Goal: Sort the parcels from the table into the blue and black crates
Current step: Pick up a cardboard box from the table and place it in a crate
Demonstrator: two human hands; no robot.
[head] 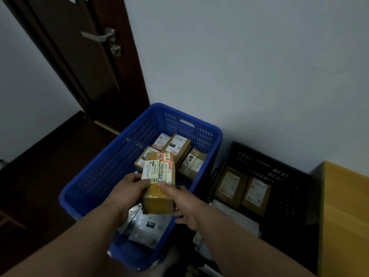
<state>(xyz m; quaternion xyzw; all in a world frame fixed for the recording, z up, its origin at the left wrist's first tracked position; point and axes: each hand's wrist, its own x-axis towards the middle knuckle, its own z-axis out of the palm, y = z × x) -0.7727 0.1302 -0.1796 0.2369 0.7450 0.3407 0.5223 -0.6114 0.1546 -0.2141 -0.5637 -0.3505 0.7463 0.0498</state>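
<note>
- Our left hand (127, 193): forearm enters from the lower left, fingers curled round the left side of a cardboard parcel (158, 184), thumb on its top face.
- Our right hand (186, 206): forearm enters from the lower right, thumb pressed on the parcel's top, fingers wrapped under its right near corner.
- Both wrists bare and roughly straight.

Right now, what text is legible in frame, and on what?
"642 L714-00 01", cut off by the thumb: white shipping label on the held box, gripped by the left hand and right hand.
"7-2-9", handwritten: red-edged sticker on that box's far end.
"010": label on a box in the blue crate.
Labels in the black crate: too blurred.
</note>
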